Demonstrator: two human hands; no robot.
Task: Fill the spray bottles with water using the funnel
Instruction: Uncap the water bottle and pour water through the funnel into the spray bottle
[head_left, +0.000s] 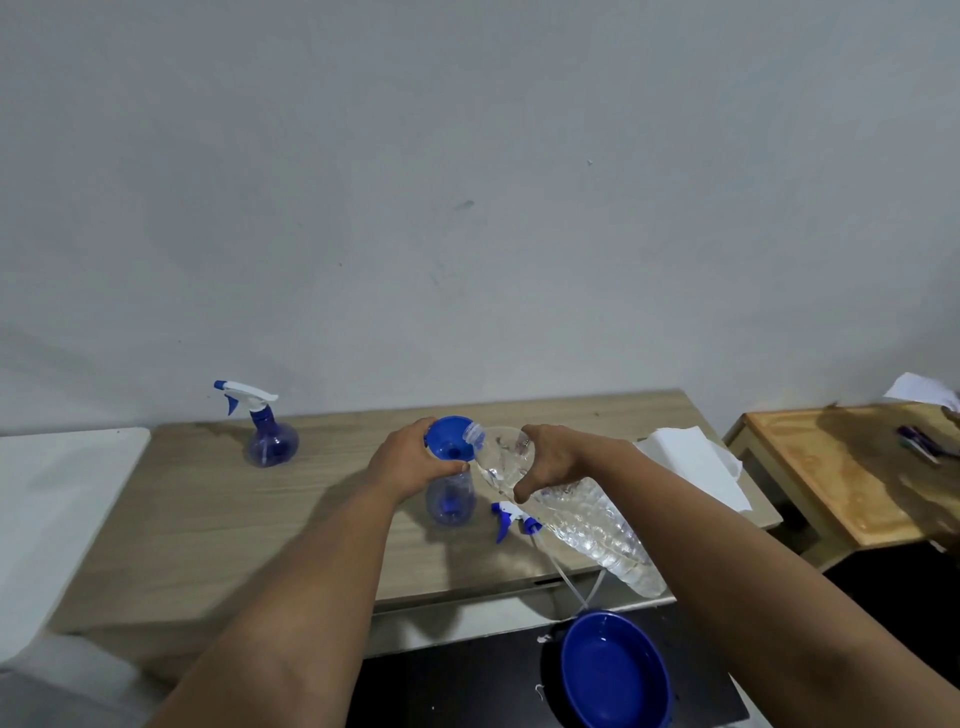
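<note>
A blue funnel (451, 435) sits in the neck of an open blue spray bottle (451, 501) at the middle of the wooden table (234, 519). My left hand (410, 462) grips the funnel and the bottle's neck. My right hand (553, 460) grips a large clear water bottle (587, 519), tilted with its open mouth at the funnel's rim. The unscrewed spray head (511, 518) with its tube lies on the table just right of the open bottle. A second spray bottle (267, 434), with its head on, stands at the back left.
White paper towel (691, 462) lies on the table's right end. A blue bowl (615, 670) sits below the table's front edge. A second wooden table (841, 467) with small items stands to the right. A white surface (67, 493) adjoins on the left.
</note>
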